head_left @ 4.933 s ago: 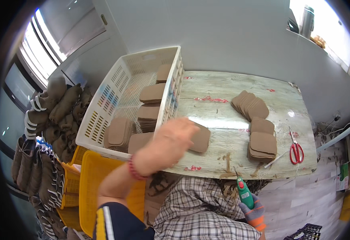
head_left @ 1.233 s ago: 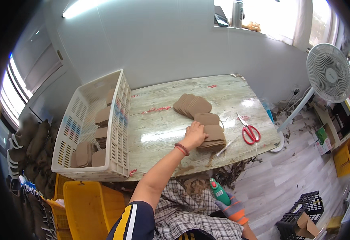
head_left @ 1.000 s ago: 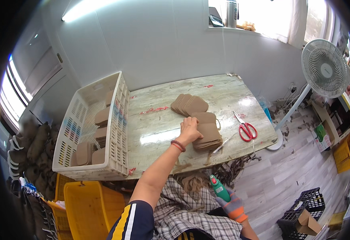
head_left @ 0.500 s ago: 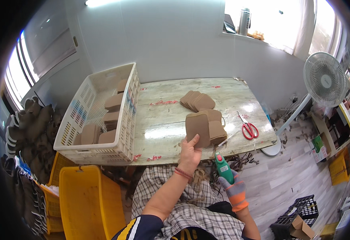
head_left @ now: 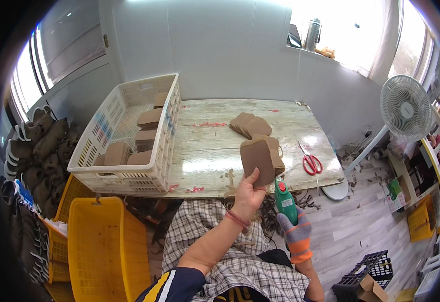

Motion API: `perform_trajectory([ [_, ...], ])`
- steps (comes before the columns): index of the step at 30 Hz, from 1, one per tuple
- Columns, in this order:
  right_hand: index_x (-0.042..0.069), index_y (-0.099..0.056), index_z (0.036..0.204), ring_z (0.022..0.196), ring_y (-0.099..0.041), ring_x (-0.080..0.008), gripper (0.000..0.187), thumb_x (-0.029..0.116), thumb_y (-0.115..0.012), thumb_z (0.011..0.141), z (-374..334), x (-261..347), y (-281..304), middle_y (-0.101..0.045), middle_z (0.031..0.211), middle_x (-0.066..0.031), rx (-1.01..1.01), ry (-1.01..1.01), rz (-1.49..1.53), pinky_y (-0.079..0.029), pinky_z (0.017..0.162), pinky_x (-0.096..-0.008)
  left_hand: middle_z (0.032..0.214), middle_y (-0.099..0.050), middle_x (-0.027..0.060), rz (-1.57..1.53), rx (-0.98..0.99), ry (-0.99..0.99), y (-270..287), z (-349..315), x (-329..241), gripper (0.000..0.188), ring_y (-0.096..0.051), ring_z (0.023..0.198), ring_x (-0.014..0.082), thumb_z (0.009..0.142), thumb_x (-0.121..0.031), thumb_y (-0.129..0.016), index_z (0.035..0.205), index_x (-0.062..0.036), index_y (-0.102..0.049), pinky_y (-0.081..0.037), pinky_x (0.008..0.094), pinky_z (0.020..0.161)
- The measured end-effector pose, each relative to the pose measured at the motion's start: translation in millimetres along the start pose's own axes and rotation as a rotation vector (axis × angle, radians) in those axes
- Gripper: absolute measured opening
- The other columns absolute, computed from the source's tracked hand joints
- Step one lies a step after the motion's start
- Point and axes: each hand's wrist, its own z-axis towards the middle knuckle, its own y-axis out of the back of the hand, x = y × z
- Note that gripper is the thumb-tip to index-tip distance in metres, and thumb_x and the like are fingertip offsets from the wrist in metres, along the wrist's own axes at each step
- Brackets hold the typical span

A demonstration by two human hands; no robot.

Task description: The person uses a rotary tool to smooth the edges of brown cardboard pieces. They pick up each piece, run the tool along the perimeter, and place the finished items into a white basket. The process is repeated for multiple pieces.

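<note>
My bare left hand [head_left: 250, 195] grips a flat brown pad [head_left: 256, 160] with rounded corners by its lower edge, thumb on top. My right hand [head_left: 296, 232], in a grey and orange glove, is closed around a green handheld power tool [head_left: 286, 204] with a red button. The tool's head is close to the pad's lower right side; I cannot tell if they touch. A thin tan strip [head_left: 230, 182] shows left of my left hand by the table edge. Partly hidden behind the held pad is a stack of similar pads [head_left: 277, 157]. Beyond it more pads [head_left: 250, 124] lie fanned out.
Red-handled scissors [head_left: 311, 165] lie on the table [head_left: 205, 146] at right. A white plastic crate [head_left: 116, 185] with stacked pads stands at left, above a yellow bin [head_left: 96, 251]. A white fan [head_left: 405, 108] stands right. Scraps [head_left: 306, 200] litter the floor.
The pad and my left hand have shifted slightly right, closer to the tool. A tan strip now shows left of my left hand. The whole view has shifted a little too.
</note>
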Motion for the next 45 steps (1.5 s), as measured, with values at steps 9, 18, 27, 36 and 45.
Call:
perform_trajectory([
  [9,0.001,-0.057,0.112,0.065,-0.054,-0.0055,0.039,0.015,-0.074,0.08,8,16,1,-0.062,0.082,-0.0008,-0.034,-0.06,0.096,-0.045,0.054,-0.0206,0.118,-0.059,0.0094,0.157,0.055,0.086,15,-9,15,0.033,-0.058,0.11,0.023,0.088,0.0,-0.058,0.119,-0.0053,-0.051,-0.05,0.0365,0.096],
  [18,0.003,-0.057,0.112,0.062,-0.049,-0.0041,0.041,0.017,-0.076,0.079,14,3,9,-0.059,0.08,0.0015,-0.019,-0.085,0.106,-0.042,0.053,-0.0202,0.118,-0.06,0.0094,0.265,0.132,0.13,33,-10,16,0.035,-0.059,0.109,0.0227,0.088,0.002,-0.057,0.121,-0.0066,-0.051,-0.051,0.0378,0.092],
  [27,0.001,-0.057,0.113,0.059,-0.052,-0.0054,0.04,0.017,-0.074,0.08,3,29,37,-0.061,0.077,-0.0004,0.119,-0.239,0.063,-0.042,0.052,-0.0207,0.106,-0.066,0.0055,0.65,0.228,0.094,41,5,-30,0.034,-0.064,0.092,0.0161,0.083,0.006,-0.061,0.116,-0.0019,-0.059,-0.054,0.0324,0.081],
  [36,-0.001,-0.058,0.111,0.059,-0.054,-0.0062,0.042,0.021,-0.075,0.079,-14,13,49,-0.063,0.076,-0.0025,0.227,-0.272,-0.076,-0.045,0.052,-0.0225,0.096,-0.067,0.0032,1.117,0.353,0.218,36,5,-75,0.025,-0.061,0.083,0.0095,0.08,0.005,-0.062,0.105,0.001,-0.065,-0.05,0.0251,0.076],
  [45,0.0,-0.058,0.112,0.06,-0.056,-0.007,0.043,0.021,-0.076,0.079,-17,1,38,-0.064,0.076,-0.0032,0.2,-0.258,-0.079,-0.045,0.052,-0.0232,0.101,-0.066,0.004,1.187,0.256,0.4,55,-15,-72,0.033,-0.06,0.09,0.0104,0.078,0.007,-0.064,0.11,0.0028,-0.063,-0.049,0.0253,0.083],
])
